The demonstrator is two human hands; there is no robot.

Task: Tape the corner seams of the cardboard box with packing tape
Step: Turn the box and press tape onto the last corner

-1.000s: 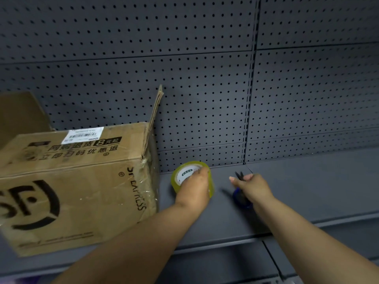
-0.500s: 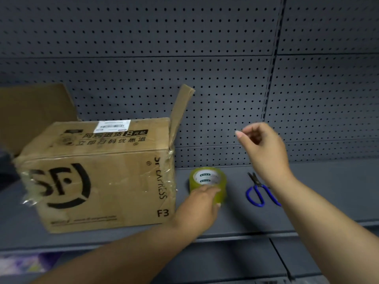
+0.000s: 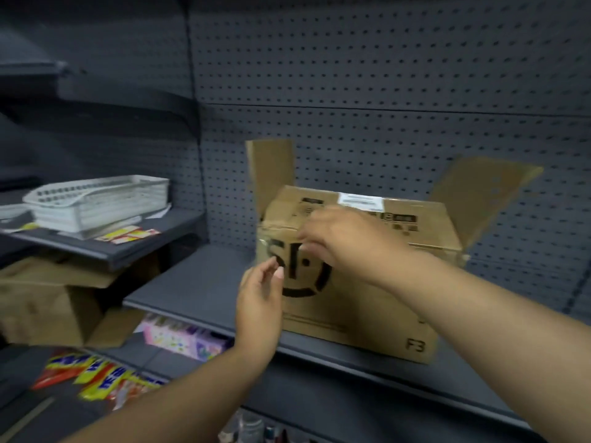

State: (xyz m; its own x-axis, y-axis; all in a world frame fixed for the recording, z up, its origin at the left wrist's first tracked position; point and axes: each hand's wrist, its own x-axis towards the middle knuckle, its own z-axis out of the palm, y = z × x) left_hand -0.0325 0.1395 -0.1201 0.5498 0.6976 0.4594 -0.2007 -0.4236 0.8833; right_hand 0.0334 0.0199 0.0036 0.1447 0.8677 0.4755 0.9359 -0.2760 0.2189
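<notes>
My right hand (image 3: 345,244), fingers loosely curled and holding nothing, reaches the cardboard box (image 3: 367,302)'s upper-left front corner, nearer than my open, empty left hand (image 3: 259,302) just below.

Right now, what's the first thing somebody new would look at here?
Probably the big cardboard box on the dark shelf, with two flaps sticking up. Both hands are in front of it: the right hand at its top front edge, the left hand open just below. Off to the left sits a white basket.
</notes>
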